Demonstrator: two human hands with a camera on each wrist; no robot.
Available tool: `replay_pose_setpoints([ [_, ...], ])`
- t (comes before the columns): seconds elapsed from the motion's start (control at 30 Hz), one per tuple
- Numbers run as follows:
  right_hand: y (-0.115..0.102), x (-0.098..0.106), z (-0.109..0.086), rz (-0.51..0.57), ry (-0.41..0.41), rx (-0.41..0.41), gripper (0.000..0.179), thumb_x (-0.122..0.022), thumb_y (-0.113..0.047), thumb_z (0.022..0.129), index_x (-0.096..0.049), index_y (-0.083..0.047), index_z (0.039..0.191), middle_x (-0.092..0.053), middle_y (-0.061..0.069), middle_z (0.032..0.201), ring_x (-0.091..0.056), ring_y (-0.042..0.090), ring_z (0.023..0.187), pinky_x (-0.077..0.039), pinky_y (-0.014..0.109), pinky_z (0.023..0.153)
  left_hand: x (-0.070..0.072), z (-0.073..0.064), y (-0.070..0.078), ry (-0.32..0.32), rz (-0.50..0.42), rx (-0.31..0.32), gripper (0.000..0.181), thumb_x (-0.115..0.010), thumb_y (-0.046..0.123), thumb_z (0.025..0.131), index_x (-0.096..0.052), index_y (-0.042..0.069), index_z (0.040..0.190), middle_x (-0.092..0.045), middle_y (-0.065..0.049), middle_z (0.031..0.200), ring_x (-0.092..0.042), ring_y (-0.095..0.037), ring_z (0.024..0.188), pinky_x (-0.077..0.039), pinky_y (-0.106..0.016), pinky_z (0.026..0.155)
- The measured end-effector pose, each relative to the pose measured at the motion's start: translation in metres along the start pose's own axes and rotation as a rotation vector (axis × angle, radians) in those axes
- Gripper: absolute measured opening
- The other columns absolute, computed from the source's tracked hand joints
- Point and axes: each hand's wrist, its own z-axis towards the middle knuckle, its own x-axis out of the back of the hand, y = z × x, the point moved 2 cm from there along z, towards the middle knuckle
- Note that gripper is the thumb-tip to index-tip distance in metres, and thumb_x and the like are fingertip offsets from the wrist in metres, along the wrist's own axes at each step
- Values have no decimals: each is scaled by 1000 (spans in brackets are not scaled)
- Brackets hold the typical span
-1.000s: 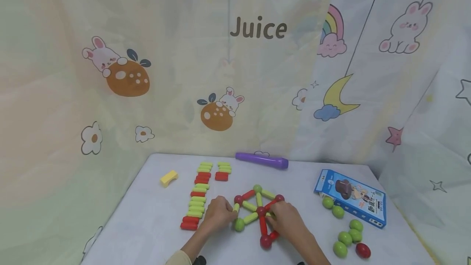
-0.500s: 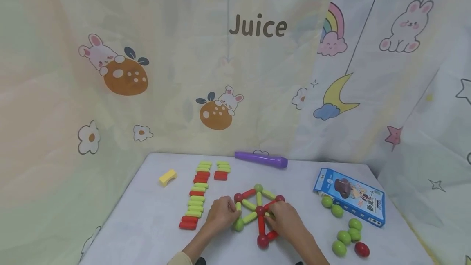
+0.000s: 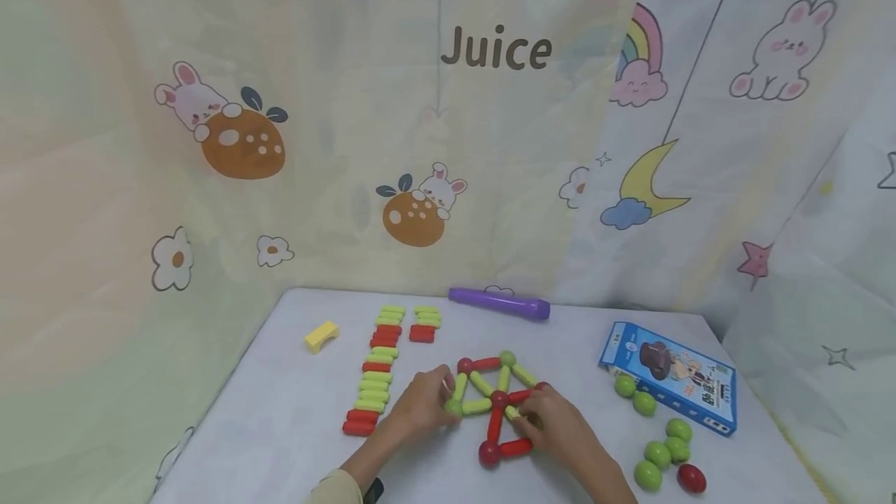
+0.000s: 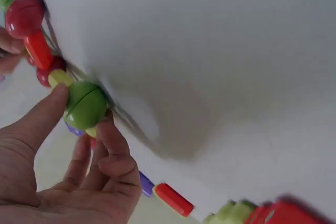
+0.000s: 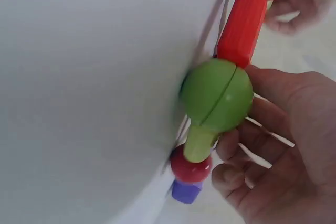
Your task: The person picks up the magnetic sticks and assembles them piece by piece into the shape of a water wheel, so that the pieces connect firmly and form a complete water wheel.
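Note:
Red and green balls joined by short red and yellow-green rods form a wheel-like toy frame, with a red ball (image 3: 498, 400) at its hub. At its left corner my left hand (image 3: 423, 403) pinches a green ball (image 4: 86, 106) between thumb and fingers. My right hand (image 3: 560, 422) grips the right side of the frame, its fingers around another green ball (image 5: 218, 95) that the hand hides in the head view. A red rod (image 5: 243, 27) and a yellow-green rod (image 5: 199, 142) run out from that ball. The front corner is a red ball (image 3: 490, 453).
Loose yellow-green and red rods (image 3: 374, 383) lie in columns on the left, near a yellow arch block (image 3: 322, 337). A purple microphone-shaped toy (image 3: 498, 304) lies at the back. On the right are a blue box (image 3: 672, 376), several green balls (image 3: 658, 455) and a red ball (image 3: 691, 478).
Both hands have turned the frame a little clockwise: its top ball moved right, its front red ball left, and the left green ball away from me. The left hand now holds that green ball.

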Motion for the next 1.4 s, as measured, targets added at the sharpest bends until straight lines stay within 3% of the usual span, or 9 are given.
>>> replay_pose_setpoints([
  [0.13, -4, 1, -6, 25, 36, -24, 14, -87, -27, 92, -85, -15, 97, -62, -12, 79, -52, 10, 76, -52, 26, 69, 19, 12, -4, 28, -43, -4, 31, -89, 19, 90, -70, 6, 112, -71, -4, 105, -63, -21, 92, -59, -39, 76],
  [0.3, 5, 11, -4, -22, 163, -51, 23, -89, -19, 90, -83, -14, 111, -69, -6, 103, -58, 11, 91, -61, 34, 83, 40, 41, -14, 253, 39, 60, 30, -80, 17, 98, -74, 0, 122, -73, -13, 116, -65, -27, 101, -62, -42, 83],
  [0.43, 15, 9, 4, -26, 176, -5, 29, -90, -9, 86, -82, -12, 114, -71, -1, 118, -60, 14, 103, -61, 35, 90, 45, 59, -21, 339, 241, 90, 25, -74, 3, 96, -74, -4, 120, -72, -16, 108, -64, -29, 95, -61, -41, 79],
  [0.63, 16, 6, 11, -54, 140, 60, 20, -89, -10, 88, -84, -13, 107, -65, -4, 105, -56, 12, 93, -60, 29, 81, 42, 72, -27, 329, 672, -13, 7, -76, 2, 93, -76, -1, 99, -69, -16, 100, -63, -32, 91, -60, -44, 78],
  [0.73, 16, 3, 13, -73, 108, 77, 17, -89, -12, 88, -83, -13, 103, -59, -7, 95, -51, 10, 86, -57, 25, 75, 38, 75, -26, 294, 761, -4, 7, -79, 3, 92, -73, 0, 91, -67, -16, 101, -63, -31, 91, -61, -44, 79],
  [0.9, 16, 1, 14, -112, 119, 76, 14, -91, -16, 87, -80, -16, 96, -54, -11, 86, -48, 8, 81, -53, 22, 71, 32, 69, -20, 217, 669, 87, 21, -82, 5, 91, -62, 4, 83, -55, -9, 76, -55, -23, 70, -54, -34, 64],
  [1.07, 11, -1, 13, -116, 118, 54, 16, -93, -18, 85, -78, -15, 90, -52, -9, 83, -47, 10, 78, -51, 22, 67, 29, 39, -9, 196, 436, 126, 25, -82, 11, 93, -58, 5, 90, -51, -6, 70, -50, -18, 60, -43, -28, 54],
  [1.23, 7, -1, 11, -130, 123, 16, 17, -92, -22, 86, -78, -15, 87, -50, -9, 80, -45, 9, 76, -47, 22, 64, 22, 4, 6, 191, 188, 128, 28, -82, 13, 91, -55, 6, 93, -54, -6, 73, -53, -19, 61, -43, -29, 54],
  [1.4, 3, -3, 8, -125, 150, 13, 20, -93, -22, 85, -76, -14, 80, -49, -7, 77, -45, 10, 73, -45, 23, 61, 6, -17, 12, 165, 65, 152, 30, -81, 15, 93, -52, 9, 89, -56, -5, 71, -55, -20, 61, -42, -28, 54],
])
